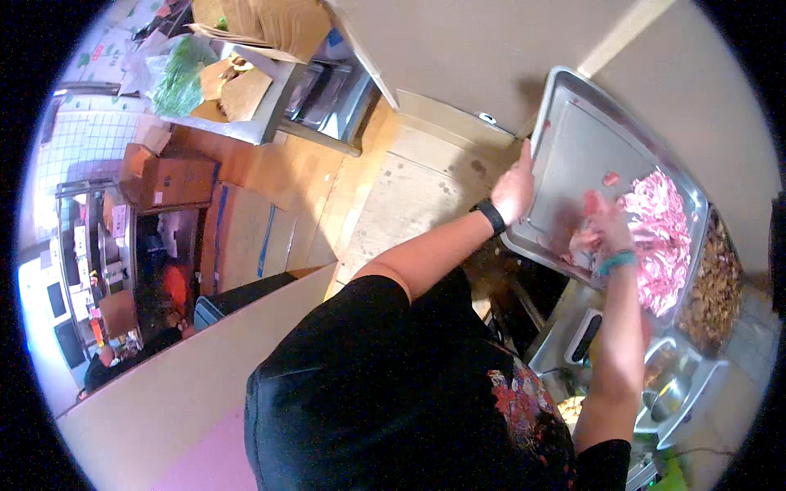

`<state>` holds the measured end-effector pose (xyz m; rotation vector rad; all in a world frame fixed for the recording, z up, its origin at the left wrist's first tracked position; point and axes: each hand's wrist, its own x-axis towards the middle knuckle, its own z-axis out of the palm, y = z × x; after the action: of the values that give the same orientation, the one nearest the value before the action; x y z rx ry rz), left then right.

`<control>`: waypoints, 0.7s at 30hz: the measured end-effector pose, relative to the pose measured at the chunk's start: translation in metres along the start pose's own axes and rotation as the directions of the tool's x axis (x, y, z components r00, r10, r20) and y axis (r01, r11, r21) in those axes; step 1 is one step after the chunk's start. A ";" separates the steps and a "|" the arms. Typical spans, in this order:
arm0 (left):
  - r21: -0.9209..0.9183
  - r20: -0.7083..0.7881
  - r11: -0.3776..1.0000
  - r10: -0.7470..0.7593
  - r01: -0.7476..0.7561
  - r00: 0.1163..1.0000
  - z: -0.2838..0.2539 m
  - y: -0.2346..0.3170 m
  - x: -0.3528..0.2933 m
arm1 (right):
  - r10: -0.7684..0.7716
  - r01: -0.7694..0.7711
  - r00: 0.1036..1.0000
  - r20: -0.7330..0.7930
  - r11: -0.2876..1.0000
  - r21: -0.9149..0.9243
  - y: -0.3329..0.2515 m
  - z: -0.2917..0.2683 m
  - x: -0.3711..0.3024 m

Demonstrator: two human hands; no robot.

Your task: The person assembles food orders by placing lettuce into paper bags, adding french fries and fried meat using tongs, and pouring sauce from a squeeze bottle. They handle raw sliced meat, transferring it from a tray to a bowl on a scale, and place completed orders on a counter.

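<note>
A large rectangular metal tray [573, 147] lies at the right, tilted toward me. Thin pink-and-white slices of raw meat [661, 237] are heaped along its right side. A few small red scraps lie on its bare metal. My left hand [516, 186], with a black band at the wrist, grips the tray's left rim; some fingers are hidden behind the edge. Over the tray, just left of the heap, my right hand [610, 229] is smeared by motion, with a teal band at its wrist. Reddish meat shows around its fingers, but whether they hold it is unclear.
Brown chopped pieces [714, 286] lie beyond the tray's right edge. Below it sit a black-and-white device [584, 335] and a metal container [667, 393]. At upper left, a metal table [270, 123] bears cardboard and a green plastic bag [180, 78]. A low partition [188, 368] stands left.
</note>
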<state>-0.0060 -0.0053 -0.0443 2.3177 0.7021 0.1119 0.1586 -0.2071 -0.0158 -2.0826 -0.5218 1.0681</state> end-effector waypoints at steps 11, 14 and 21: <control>-0.492 -0.031 0.871 -0.008 -0.008 0.999 -0.002 -0.011 0.006 | -0.297 0.517 0.855 -0.424 0.537 0.666 -0.119 -0.106 -0.170; -0.503 0.025 0.864 -0.017 0.027 1.000 -0.012 -0.001 0.006 | -0.154 0.526 0.765 -0.625 0.709 0.470 -0.133 -0.115 -0.228; -0.435 0.053 0.896 -0.073 0.089 0.996 -0.023 0.015 0.000 | 0.182 0.085 0.749 -0.637 0.927 0.364 -0.055 -0.102 -0.272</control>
<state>-0.0056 -0.0007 -0.0173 1.8526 0.6764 0.1720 0.0851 -0.3850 0.2083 -1.9550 0.1008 0.3369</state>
